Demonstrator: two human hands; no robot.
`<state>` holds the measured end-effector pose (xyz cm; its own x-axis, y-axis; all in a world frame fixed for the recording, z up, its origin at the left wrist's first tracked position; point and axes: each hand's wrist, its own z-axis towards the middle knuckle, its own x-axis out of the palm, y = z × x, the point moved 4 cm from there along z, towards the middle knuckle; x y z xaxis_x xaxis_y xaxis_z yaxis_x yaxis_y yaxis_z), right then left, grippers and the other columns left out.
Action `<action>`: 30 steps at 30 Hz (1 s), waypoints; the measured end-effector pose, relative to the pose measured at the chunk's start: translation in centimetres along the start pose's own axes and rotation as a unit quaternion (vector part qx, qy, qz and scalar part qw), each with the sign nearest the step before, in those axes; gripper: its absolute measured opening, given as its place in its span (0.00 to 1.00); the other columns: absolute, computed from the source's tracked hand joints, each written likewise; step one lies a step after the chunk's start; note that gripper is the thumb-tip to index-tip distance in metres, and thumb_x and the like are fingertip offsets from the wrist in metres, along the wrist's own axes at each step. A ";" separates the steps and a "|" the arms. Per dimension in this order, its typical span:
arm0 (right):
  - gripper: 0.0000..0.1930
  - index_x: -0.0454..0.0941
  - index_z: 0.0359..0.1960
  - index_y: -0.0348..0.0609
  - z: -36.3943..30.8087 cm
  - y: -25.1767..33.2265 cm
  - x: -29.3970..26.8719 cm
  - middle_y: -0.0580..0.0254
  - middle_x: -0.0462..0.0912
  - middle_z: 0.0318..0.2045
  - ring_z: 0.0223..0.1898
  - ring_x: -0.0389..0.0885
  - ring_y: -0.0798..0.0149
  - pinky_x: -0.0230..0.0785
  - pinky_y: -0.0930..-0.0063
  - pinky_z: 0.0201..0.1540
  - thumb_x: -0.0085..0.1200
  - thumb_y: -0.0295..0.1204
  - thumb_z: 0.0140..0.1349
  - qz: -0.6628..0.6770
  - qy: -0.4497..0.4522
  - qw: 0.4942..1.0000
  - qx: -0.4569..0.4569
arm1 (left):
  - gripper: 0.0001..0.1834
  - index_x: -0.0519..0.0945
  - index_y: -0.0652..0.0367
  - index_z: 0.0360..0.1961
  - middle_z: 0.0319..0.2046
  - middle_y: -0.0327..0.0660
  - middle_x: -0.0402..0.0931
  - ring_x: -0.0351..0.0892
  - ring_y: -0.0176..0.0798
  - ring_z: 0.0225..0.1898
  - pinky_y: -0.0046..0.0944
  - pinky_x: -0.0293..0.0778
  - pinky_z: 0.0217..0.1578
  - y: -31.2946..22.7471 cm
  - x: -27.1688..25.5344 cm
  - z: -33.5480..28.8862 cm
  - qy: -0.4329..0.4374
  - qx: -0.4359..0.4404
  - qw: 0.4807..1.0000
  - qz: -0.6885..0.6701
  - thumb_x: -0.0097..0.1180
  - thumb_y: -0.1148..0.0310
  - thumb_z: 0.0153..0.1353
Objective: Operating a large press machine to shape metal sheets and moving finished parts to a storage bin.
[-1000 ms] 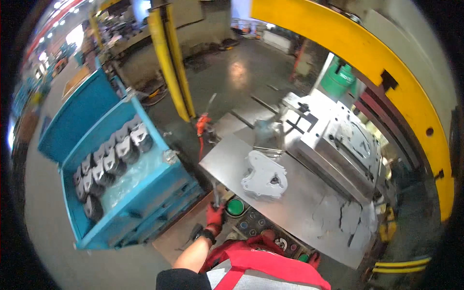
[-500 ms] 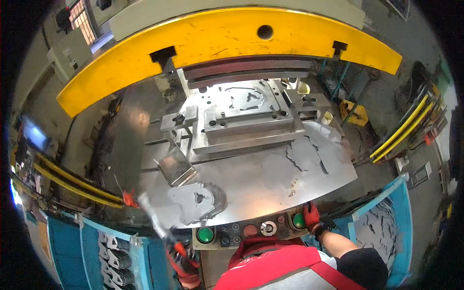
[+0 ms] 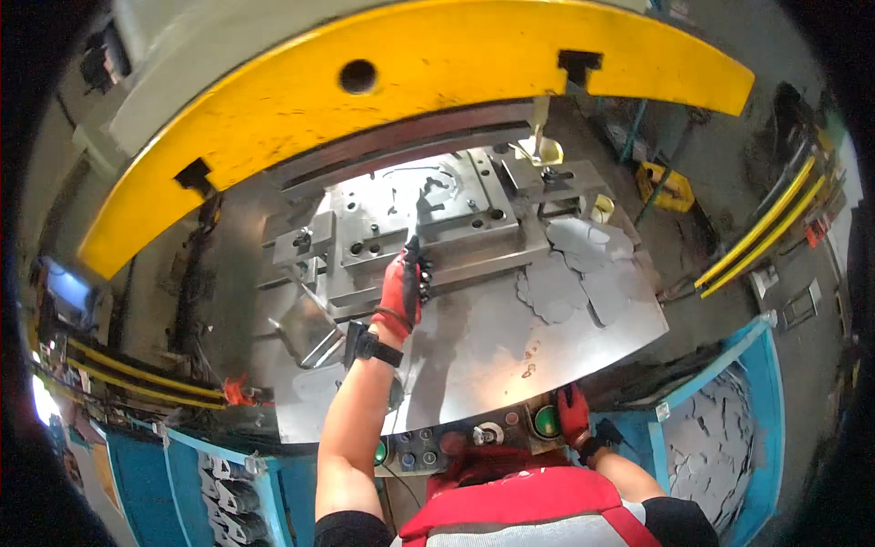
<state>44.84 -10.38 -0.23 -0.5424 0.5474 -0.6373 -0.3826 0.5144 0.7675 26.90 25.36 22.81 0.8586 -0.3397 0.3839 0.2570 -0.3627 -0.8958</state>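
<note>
A red-and-black gloved left hand (image 3: 403, 290) is clamping a slim, pale tool (image 3: 416, 221), its tip over a silvery steel die block (image 3: 460, 221).
The die block is sitting toward the back edge of a grey sheet-metal table (image 3: 483, 365), under a yellow press beam (image 3: 456, 55); torn grey sheets (image 3: 561, 296) are lying near the right edge. By the front edge, a red-gloved right hand (image 3: 572, 412) is resting beside a round green button (image 3: 546, 421), finger spread unclear.

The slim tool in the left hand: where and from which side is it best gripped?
Probably by its near end, from the person's side, as the left hand has it. The slim tool points away from the body, its pale far end over the metal die; this grip leaves that end free.
</note>
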 end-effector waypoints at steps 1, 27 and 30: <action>0.23 0.68 0.49 0.36 -0.1 0.4 -0.3 0.39 0.72 0.44 0.45 0.69 0.40 0.61 0.54 0.47 0.49 0.39 0.56 -0.097 -0.017 0.995 -0.004 | 0.18 0.68 0.47 0.23 0.13 0.27 0.61 0.56 0.24 0.09 0.24 0.53 0.09 0.2 0.9 0.0 -0.017 -0.010 1.000 -0.007 0.45 0.45 0.58; 0.55 0.57 0.58 0.40 16.7 23.8 7.3 0.41 0.68 0.48 0.52 0.65 0.47 0.62 0.58 0.52 0.65 0.55 0.25 -0.449 0.208 0.832 -0.251 | 0.20 0.72 0.56 0.31 0.13 0.28 0.62 0.58 0.21 0.10 0.22 0.53 0.09 6.3 -12.6 -35.3 -0.228 -0.049 0.969 -0.080 0.43 0.48 0.61; 0.50 0.64 0.52 0.40 17.1 23.7 8.1 0.42 0.69 0.48 0.51 0.66 0.46 0.63 0.59 0.51 0.65 0.55 0.24 -0.442 0.217 0.827 -0.270 | 0.17 0.72 0.55 0.32 0.14 0.29 0.63 0.59 0.22 0.10 0.23 0.55 0.09 7.0 -13.0 -35.6 -0.241 -0.046 0.965 -0.093 0.42 0.52 0.62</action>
<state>44.13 17.51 11.63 -0.0448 -0.2342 -0.9712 -0.9882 0.1531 0.0086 1.73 -3.64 19.52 0.9141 0.1727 0.3670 0.4042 -0.4622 -0.7893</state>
